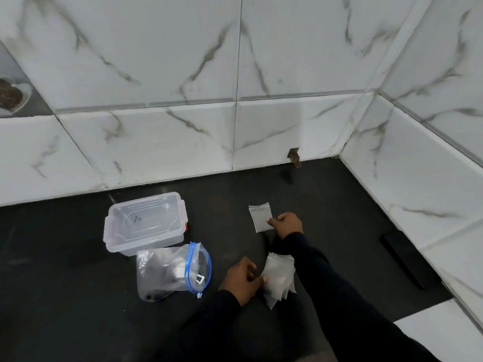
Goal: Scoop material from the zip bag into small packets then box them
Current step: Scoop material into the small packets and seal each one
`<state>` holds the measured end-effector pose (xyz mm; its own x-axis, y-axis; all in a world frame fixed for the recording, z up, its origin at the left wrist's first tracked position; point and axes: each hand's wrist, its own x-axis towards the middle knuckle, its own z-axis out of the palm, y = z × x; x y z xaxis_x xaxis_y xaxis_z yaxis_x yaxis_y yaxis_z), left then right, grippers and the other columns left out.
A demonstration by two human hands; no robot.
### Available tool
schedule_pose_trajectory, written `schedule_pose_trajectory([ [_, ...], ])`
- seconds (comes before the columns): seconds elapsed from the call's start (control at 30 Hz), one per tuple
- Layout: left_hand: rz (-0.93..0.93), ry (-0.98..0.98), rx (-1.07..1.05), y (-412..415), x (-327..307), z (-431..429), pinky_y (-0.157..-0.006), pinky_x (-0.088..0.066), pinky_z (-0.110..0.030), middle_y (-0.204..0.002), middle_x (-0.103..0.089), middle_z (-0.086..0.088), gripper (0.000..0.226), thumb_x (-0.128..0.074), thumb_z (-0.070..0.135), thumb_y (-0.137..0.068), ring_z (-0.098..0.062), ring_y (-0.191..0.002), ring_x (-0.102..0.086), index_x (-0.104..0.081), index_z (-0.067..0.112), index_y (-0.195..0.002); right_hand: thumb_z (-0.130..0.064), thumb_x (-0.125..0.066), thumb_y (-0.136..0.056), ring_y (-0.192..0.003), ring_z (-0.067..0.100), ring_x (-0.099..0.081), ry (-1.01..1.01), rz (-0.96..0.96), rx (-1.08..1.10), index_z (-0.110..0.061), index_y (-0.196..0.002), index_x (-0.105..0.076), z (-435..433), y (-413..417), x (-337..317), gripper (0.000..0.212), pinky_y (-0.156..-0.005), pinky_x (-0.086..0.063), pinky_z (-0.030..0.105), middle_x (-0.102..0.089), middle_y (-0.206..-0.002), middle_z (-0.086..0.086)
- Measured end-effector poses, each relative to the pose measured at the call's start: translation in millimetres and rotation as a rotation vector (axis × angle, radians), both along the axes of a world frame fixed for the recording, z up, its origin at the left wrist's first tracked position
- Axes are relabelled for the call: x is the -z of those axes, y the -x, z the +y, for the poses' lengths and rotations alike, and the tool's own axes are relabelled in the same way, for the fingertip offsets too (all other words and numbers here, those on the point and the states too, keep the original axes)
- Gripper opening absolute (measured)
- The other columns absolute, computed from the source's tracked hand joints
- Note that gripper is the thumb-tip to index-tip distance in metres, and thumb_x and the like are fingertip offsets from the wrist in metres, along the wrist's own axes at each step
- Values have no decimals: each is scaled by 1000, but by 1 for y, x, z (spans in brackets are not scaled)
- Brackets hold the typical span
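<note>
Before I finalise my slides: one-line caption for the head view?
Right hand pinches a single packet on the dark surface; left hand holds the packet pile; zip bag and clear box nearby.

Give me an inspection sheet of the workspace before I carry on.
Surface: dark countertop, set in a tiled corner.
Job's things: clear box, lid on; zip bag in front of it, mouth looks open; single packet; packet pile.
Clutter: black flat object along the right wall.
Grips: left hand holds the packet pile; right hand pinches the single packet's corner.
Cables: nothing seen.
Surroundings: tile walls, marble pattern; chipped hole at the back wall's base.
</note>
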<state>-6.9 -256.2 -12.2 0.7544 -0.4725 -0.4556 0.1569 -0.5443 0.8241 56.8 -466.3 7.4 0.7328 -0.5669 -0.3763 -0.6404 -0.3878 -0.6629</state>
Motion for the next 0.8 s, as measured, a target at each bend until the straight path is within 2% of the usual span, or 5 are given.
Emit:
schedule_pose_trajectory([
  [0.2, -51, 80, -72, 5, -22, 20, -75, -61, -36, -96, -65, 1, 38, -68, 59, -69, -19, -80, -69, -54, 35, -95, -30, -79, -77, -113, 35, -61, 56, 166, 2, -2, -121, -59, 7, -39, 29, 56, -90, -51, 36, -60, -124, 16],
  [0.3, -55, 172, -153, 9, -44, 27, -64, -58, -28, -96, -64, -5, 28, -73, 42, -79, -20, -74, -70, -59, 26, -97, -28, -74, -84, -100, 30, -67, 82, 108, -98, -7, -90, -70, 13, -34, 15, 22, -75, -45, 27, -70, -96, 13],
  [0.37, -76, 268, -243, 8, -62, 34, -59, -54, -25, -94, -64, -11, 20, -73, 25, -85, -22, -66, -69, -60, 16, -98, -22, -77, -81, -79, 28, -65, 15, -58, -109, -14, -65, -61, 23, -18, 4, 24, -71, -48, 33, -64, -71, 6],
  [0.6, -455, 363, -510, -12, -126, 63, -64, -58, -41, -113, -61, 8, 21, -72, 26, -87, -19, -68, -72, -58, 30, -102, -19, -80, -79, -72, 10, -58, 4, -570, -166, -15, -72, -60, 93, 43, -51, 21, -64, -48, 18, -59, -83, 0],
  [0.8, -713, 226, -376, -12, -148, 80, -72, -52, -11, -130, -51, 14, 10, -66, 35, -90, -1, -87, -63, -72, 31, -97, -14, -78, -82, -67, 9, -53, 108, -685, -253, -17, -73, -56, 138, 58, -69, 23, -60, -43, 13, -53, -85, -4],
])
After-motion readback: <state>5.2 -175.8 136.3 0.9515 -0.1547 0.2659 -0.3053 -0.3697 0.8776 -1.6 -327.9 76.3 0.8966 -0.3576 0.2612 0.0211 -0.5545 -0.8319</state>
